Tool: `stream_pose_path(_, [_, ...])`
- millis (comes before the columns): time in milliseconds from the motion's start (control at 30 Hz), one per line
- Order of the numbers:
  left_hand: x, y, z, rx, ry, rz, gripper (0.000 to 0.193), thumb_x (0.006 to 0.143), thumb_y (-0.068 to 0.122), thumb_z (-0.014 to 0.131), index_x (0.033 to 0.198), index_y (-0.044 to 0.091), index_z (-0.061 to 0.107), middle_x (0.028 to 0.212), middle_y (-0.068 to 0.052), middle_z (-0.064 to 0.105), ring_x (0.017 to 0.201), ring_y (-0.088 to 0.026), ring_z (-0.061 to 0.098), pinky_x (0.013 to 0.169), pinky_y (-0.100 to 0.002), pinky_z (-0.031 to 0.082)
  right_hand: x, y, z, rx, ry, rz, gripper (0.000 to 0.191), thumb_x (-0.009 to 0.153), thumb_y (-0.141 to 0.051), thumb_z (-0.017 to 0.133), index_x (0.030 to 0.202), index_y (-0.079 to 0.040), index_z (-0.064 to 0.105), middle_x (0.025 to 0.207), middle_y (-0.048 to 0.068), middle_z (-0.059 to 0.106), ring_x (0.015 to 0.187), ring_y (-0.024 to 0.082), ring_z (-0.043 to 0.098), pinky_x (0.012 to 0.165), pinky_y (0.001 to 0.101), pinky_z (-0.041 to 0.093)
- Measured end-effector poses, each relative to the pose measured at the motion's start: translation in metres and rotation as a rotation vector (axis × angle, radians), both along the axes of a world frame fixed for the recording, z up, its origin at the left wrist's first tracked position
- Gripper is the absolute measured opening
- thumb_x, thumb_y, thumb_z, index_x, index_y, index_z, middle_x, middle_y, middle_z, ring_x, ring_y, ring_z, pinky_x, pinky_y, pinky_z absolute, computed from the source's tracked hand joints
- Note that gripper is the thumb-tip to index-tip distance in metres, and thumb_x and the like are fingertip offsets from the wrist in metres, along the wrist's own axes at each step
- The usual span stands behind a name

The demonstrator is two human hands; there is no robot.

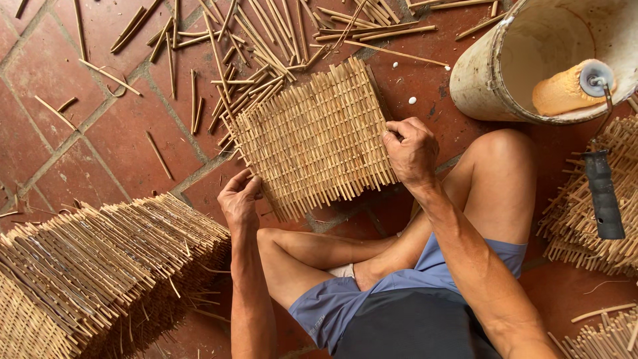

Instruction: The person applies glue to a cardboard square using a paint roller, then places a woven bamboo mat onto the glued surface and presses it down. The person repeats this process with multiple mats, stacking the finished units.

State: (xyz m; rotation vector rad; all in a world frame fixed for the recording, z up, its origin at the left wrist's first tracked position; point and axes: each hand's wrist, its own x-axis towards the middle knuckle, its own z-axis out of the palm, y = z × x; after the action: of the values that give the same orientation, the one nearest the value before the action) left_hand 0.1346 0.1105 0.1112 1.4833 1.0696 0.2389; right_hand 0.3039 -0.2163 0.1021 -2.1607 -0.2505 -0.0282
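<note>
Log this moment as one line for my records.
left hand: grips woven stick mat edge | right hand: grips opposite edge | mat: flat on tiled floor

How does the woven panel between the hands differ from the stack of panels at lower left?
The woven panel is a single sheet lying flat on the tiled floor; the stack of panels is many sheets piled up. The left hand and right hand grip the single panel's edges; no hand touches the stack. The single panel lies directly in front of the person, the stack off to their left. Both are woven from the same pale cane strips.
</note>
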Motion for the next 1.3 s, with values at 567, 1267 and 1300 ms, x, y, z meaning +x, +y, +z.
stream_pose_path(567, [0.014,-0.004,0.017,-0.04,0.023,-0.012,0.042,0.083,0.002,0.082,0.121,-0.007,0.067,0.092,-0.012,0.075,0.076,-0.016,0.074,0.065,-0.028,0.061,0.035,-0.026,0.003,0.03,0.416,0.194,0.019,0.089,-0.02,0.075,0.103,-0.008,0.08,0.093,0.009,0.079,0.079,0.02,0.076,0.072,0.0346,0.059])
stream_pose_path(1267, [-0.022,-0.025,0.003,-0.079,0.078,-0.025,0.027,0.083,0.0,0.079,0.108,-0.006,0.073,0.087,-0.01,0.076,0.07,-0.014,0.071,0.06,-0.027,0.058,-0.02,-0.031,0.007,-0.095,0.025,0.103,0.008,0.091,-0.013,0.076,0.092,-0.005,0.076,0.091,0.015,0.073,0.085,0.033,0.07,0.074,0.0428,0.054])
stream_pose_path(1300, [-0.03,-0.033,-0.001,-0.102,0.06,-0.004,0.025,0.084,0.0,0.08,0.108,-0.005,0.074,0.087,-0.009,0.076,0.069,-0.014,0.07,0.06,-0.027,0.056,-0.028,-0.037,0.008,-0.081,0.029,0.118,0.008,0.092,-0.013,0.076,0.093,-0.004,0.075,0.091,0.015,0.072,0.086,0.032,0.07,0.075,0.0422,0.054])
